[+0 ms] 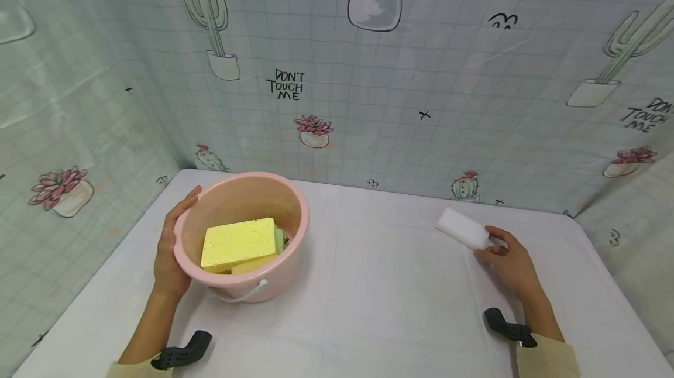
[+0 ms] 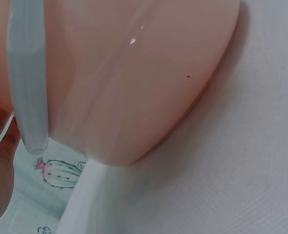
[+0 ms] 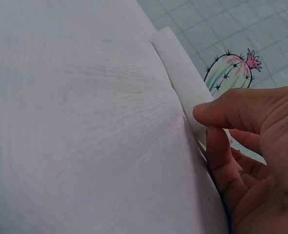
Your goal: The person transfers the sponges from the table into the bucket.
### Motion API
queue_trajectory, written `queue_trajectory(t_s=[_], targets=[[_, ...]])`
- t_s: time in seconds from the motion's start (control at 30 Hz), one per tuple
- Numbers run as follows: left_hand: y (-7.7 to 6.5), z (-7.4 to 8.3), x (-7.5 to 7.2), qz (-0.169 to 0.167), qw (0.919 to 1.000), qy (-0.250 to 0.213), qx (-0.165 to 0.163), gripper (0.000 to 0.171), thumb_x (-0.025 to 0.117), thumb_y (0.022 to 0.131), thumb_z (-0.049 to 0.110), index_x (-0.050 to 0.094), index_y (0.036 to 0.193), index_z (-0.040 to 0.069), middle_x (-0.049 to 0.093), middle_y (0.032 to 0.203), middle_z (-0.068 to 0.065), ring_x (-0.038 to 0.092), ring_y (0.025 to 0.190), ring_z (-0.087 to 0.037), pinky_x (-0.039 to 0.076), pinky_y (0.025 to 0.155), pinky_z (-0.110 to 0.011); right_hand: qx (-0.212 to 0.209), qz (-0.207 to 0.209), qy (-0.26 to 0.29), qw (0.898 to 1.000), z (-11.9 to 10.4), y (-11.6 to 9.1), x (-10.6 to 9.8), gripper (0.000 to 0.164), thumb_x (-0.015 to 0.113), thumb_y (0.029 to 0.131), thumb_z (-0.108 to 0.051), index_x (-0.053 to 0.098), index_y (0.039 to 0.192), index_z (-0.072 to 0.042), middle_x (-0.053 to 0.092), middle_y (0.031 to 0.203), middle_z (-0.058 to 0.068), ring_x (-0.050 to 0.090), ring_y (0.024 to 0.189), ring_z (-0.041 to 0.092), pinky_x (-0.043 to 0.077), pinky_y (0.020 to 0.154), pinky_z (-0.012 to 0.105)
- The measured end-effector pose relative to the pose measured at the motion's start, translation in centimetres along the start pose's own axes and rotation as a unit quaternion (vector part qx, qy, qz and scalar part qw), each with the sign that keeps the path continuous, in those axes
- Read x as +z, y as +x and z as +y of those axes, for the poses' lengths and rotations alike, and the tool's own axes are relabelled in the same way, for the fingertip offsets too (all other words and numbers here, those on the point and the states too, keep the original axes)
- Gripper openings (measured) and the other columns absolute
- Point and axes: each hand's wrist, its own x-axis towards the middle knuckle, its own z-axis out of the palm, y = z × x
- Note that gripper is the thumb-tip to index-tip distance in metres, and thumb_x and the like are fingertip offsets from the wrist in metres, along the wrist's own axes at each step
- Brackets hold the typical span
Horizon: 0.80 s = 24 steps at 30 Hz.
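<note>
On the left of the table stands a pink bucket with a pale handle. Inside it lie yellow sponges, and a bit of green shows beside them. My left hand holds the bucket from its left side, fingers along the outer wall below the rim; the thumb is hidden. Over on the right, my right hand pinches the near end of a white sponge block between thumb and fingers. The right wrist view shows the block low against the white table surface.
A white cloth covers the table. Behind it and at both sides hangs a sheet printed with a grid and cacti. Each wrist wears a black strap.
</note>
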Motion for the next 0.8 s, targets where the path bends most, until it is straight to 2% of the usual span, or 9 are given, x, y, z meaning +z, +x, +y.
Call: queue_trajectory(t_s=[0.2,0.43,0.6,0.8], targets=[[-0.04,-0.13,0.11,-0.003,1.0000,0.003,-0.001,0.056,0.036,0.098,0.040,0.040,0.143,0.006,0.027,0.154,-0.009,0.019,0.142,-0.023,0.024,0.110,-0.026,0.004,0.011,0.004,1.000,0.33,-0.07,0.10,0.071,0.065,0.091,-0.030,0.031,0.147,-0.003,0.042,0.135,0.027,0.049,0.105,0.035,0.044,0.080,0.045],[-0.21,-0.13,0.01,0.001,1.0000,0.000,-0.003,0.056,0.038,0.098,0.041,0.041,0.143,0.007,0.026,0.154,-0.008,0.018,0.141,-0.023,0.024,0.110,-0.026,0.005,0.012,0.024,1.000,0.15,-0.19,0.22,0.069,0.063,0.092,-0.032,0.032,0.146,-0.003,0.039,0.139,0.028,0.047,0.113,0.040,0.042,0.088,0.056],[-0.27,-0.16,-0.02,0.000,1.0000,-0.003,0.001,0.056,0.037,0.098,0.040,0.040,0.143,0.006,0.026,0.154,-0.009,0.018,0.141,-0.023,0.024,0.110,-0.026,-0.003,0.016,0.042,0.999,-0.22,-0.21,0.18,0.067,0.063,0.092,-0.031,0.034,0.146,-0.004,0.041,0.138,0.027,0.048,0.115,0.039,0.040,0.091,0.057],[-0.23,-0.19,-0.03,0.000,1.0000,-0.001,0.004,0.056,0.037,0.098,0.040,0.040,0.143,0.007,0.027,0.154,-0.009,0.018,0.142,-0.023,0.024,0.111,-0.026,0.007,0.013,0.056,0.998,-0.49,-0.26,0.16,0.070,0.064,0.091,-0.034,0.034,0.147,-0.006,0.041,0.140,0.026,0.048,0.117,0.037,0.040,0.091,0.055]])
